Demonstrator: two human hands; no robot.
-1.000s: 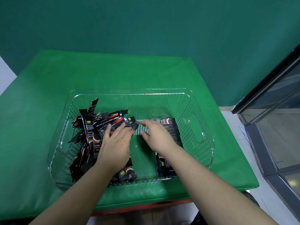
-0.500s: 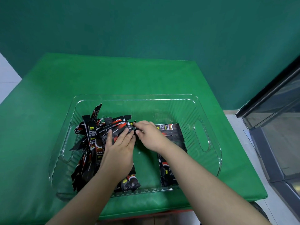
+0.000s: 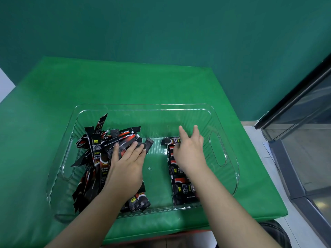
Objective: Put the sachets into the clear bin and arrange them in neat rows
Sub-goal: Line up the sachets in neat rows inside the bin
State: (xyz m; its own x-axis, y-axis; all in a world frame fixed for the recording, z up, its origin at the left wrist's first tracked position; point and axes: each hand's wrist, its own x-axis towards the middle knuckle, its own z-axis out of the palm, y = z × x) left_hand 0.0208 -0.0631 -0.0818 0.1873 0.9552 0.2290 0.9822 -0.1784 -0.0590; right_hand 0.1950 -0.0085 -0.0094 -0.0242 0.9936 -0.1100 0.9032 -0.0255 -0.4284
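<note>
Left hand (image 3: 125,167): flat, fingers straight, pressing the loose sachet heap (image 3: 100,154) in the clear bin (image 3: 223,176).
Right hand (image 3: 189,151): fingers spread, relaxed, over the sachet row (image 3: 180,187).
Open room: bare bin floor between heap and row.

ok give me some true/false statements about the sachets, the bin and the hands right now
1. Every sachet in view lies inside the clear bin. True.
2. The left hand rests on the jumbled pile of sachets. True.
3. The right hand is outside the bin. False: it is over the neat stack of sachets in the bin's right half.
4. The jumbled pile is on the bin's right side. False: left side.
5. The bin sits on a green tabletop. True.
</note>
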